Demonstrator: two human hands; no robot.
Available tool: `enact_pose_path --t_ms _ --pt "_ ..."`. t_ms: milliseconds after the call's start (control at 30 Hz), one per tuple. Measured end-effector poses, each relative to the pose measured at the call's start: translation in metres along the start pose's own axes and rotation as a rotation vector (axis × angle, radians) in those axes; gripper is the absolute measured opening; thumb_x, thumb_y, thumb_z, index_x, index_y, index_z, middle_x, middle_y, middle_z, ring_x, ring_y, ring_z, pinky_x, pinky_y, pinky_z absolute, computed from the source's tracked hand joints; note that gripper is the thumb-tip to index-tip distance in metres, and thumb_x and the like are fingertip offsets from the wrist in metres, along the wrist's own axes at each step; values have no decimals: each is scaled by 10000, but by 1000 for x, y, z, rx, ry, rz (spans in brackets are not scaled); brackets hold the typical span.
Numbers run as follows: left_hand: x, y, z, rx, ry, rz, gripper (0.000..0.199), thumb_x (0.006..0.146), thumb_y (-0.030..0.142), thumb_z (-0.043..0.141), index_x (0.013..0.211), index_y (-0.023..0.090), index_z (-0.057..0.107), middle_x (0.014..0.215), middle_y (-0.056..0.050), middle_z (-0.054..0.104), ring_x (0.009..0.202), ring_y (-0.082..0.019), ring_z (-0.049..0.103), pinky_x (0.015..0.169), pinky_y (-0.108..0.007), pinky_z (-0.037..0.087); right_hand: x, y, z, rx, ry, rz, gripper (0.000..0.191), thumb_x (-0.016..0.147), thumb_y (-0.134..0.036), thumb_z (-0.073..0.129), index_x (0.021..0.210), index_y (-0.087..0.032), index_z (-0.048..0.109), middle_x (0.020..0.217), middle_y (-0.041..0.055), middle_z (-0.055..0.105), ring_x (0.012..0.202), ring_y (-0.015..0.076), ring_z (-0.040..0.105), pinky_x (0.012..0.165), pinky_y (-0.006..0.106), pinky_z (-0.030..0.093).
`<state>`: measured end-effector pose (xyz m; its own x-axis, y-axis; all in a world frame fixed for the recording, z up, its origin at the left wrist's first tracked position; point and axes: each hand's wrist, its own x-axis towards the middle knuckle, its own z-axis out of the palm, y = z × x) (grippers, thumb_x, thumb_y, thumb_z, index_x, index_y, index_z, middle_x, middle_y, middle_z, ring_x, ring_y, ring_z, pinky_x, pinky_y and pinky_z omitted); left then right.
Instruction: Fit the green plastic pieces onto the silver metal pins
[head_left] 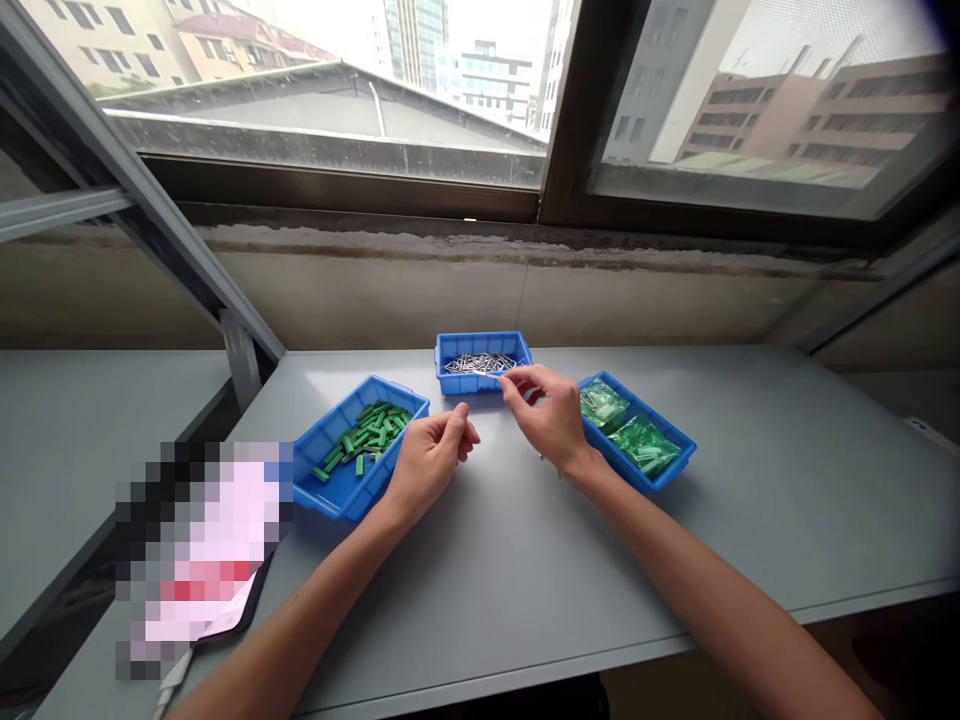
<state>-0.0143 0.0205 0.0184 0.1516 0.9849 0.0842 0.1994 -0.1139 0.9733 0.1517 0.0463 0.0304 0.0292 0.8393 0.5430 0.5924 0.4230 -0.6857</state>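
Observation:
My right hand (549, 415) pinches the end of a thin silvery metal pin (487, 375), just over the front rim of the small blue bin (472, 384). Many similar metal pins (476, 362) lie loose in that bin. My left hand (431, 455) is closed, thumb on top, beside the right edge of a larger blue bin (330, 500). Anything inside its curled fingers is hidden. Short green blocks (371, 432) lie scattered in this left bin.
Behind my right hand, another blue bin (679, 470) holds clear bags of green pieces (645, 445). A pixelated device with a cable (217, 560) lies at the left on the grey table (480, 600). A wall and window (360, 180) rise behind the table.

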Motion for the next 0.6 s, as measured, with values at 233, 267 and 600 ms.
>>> enact_pose_path --t_ms 233,267,600 --pt "-2 1 0 5 -17 5 459 885 487 466 597 160 609 543 3 546 512 -108 482 539 -226 379 24 -4 9 -174 -56 -48 220 896 -281 507 1031 -186 653 1023 64 679 844 167 625 792 286 472" --pt "-2 1 0 3 -13 9 462 884 491 465 595 160 608 538 4 542 508 -108 481 539 -227 378 16 -6 2 -196 -80 -69 227 913 -257 470 1035 -194 650 1033 62 679 831 163 628 783 283 468" --pt "-6 3 5 9 -55 26 472 893 487 446 590 156 591 500 7 508 483 -107 446 509 -220 336 -62 -3 -35 -817 -377 74 253 891 -275 510 1121 -205 591 918 87 701 696 236 675 491 290 358"
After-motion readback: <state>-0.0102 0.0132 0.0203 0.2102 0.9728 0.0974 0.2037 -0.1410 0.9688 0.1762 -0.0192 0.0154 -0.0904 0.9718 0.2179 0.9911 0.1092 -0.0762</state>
